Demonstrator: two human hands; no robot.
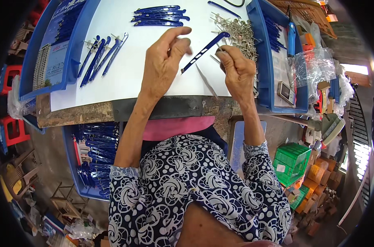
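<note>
Above the white worktop, my left hand is open, index finger and thumb apart with nothing between them. A slim blue plastic strip with slots slants between my hands, its hooked upper end close to my right fingertips; whether it lies on the sheet or is raised, I cannot tell. My right hand pinches a thin metal pin, mostly hidden by the fingers. A heap of similar metal pins is just beyond it. Below the blue strip lies a narrow pointed silver strip.
Several blue strips lie in a stack at the far middle and in a group at left. Blue trays stand left and right. Another bin of blue strips sits below. A green crate is at right.
</note>
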